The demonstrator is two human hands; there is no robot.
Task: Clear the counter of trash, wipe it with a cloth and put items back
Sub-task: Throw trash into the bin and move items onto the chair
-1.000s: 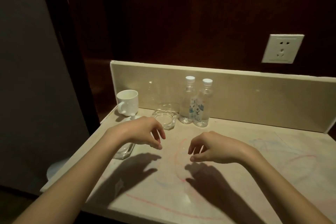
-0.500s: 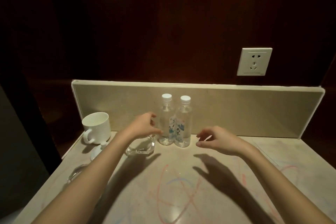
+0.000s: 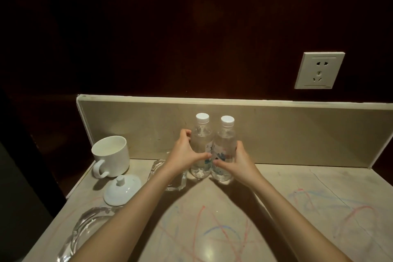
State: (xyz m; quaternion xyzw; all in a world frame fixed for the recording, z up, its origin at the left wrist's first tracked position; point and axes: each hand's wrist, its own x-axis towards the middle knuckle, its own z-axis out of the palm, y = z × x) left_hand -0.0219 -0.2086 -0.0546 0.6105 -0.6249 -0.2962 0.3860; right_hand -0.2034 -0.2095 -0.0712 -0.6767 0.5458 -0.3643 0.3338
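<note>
bottles upright, touching, at the backsplash (image 3: 276, 134): our left hand (image 3: 182, 155) wraps the left bottle (image 3: 201, 140), right hand (image 3: 238, 161) wraps the right bottle (image 3: 224, 144), fingers curled round each. risk: thin plastic slips, or our left forearm clips the glass ashtray (image 3: 170, 176) beneath.

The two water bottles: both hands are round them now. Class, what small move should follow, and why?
Probably lift both bottles off together. The left hand grips the left bottle, the right hand the right bottle, both upright against the backsplash, and the counter carries crayon-like scribbles that need wiping.
</note>
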